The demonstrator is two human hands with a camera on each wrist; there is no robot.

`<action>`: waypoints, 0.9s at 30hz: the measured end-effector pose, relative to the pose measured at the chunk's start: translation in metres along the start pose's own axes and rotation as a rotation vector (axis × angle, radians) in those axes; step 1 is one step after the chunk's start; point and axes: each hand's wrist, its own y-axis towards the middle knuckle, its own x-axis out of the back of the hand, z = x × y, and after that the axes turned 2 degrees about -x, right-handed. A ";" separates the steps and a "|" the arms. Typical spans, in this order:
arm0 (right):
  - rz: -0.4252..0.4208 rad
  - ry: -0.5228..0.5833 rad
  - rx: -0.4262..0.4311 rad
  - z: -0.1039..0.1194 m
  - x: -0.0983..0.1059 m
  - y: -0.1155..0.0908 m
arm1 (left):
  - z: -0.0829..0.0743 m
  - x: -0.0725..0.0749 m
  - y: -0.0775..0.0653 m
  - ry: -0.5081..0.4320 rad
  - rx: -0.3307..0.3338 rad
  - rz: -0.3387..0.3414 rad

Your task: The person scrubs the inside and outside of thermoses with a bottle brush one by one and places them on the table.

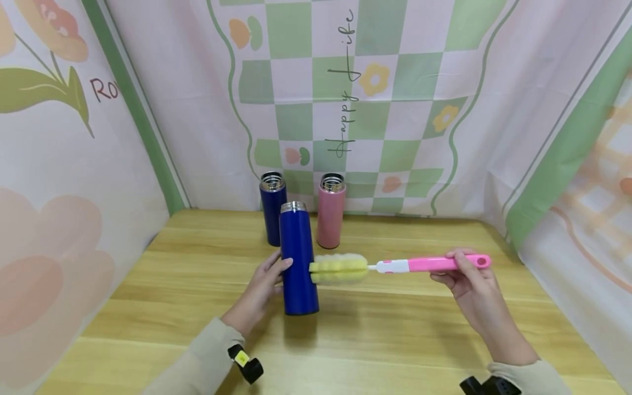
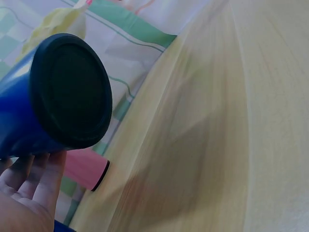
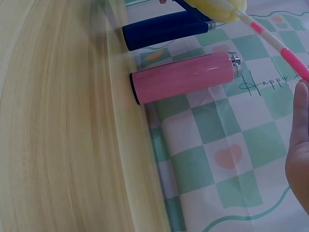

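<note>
My left hand point(image 1: 261, 282) grips a blue thermos bottle point(image 1: 298, 258) around its side, thumb across the front. The bottle leans slightly, with its bare steel neck up; its dark base point(image 2: 72, 92) hangs clear of the table in the left wrist view. With my right hand point(image 1: 476, 296) I hold the pink end of a bottle brush point(image 1: 400, 266), which lies level. The brush's yellow sponge head point(image 1: 340, 269) points left and overlaps the bottle's right side in the head view. In the right wrist view only part of the right hand point(image 3: 300, 159) shows.
Behind the held bottle stand a dark blue bottle point(image 1: 273, 216) and a pink bottle point(image 1: 331, 216), both uncapped and upright on the wooden table point(image 1: 395, 340). A patterned cloth point(image 1: 375, 126) hangs along the table's back edge, with more cloth at both sides.
</note>
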 end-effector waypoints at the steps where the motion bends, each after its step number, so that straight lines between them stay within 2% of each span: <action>1: 0.011 0.000 -0.005 0.000 0.001 0.000 | -0.001 0.000 0.000 -0.004 0.000 -0.002; 8: 0.100 -0.052 -0.038 0.005 0.005 0.000 | -0.004 0.003 -0.001 -0.049 -0.033 0.043; 13: 0.117 -0.065 -0.049 0.005 0.006 -0.001 | -0.007 0.004 0.001 -0.076 -0.032 0.102; 19: 0.096 -0.082 -0.052 0.002 0.005 -0.002 | 0.000 0.009 0.003 -0.044 -0.036 0.192; 23: 0.062 -0.147 -0.062 0.003 0.002 -0.001 | 0.006 0.009 0.004 -0.021 -0.022 0.211; 27: -0.005 -0.208 -0.069 0.004 -0.001 -0.002 | 0.004 0.006 -0.001 0.000 0.001 0.234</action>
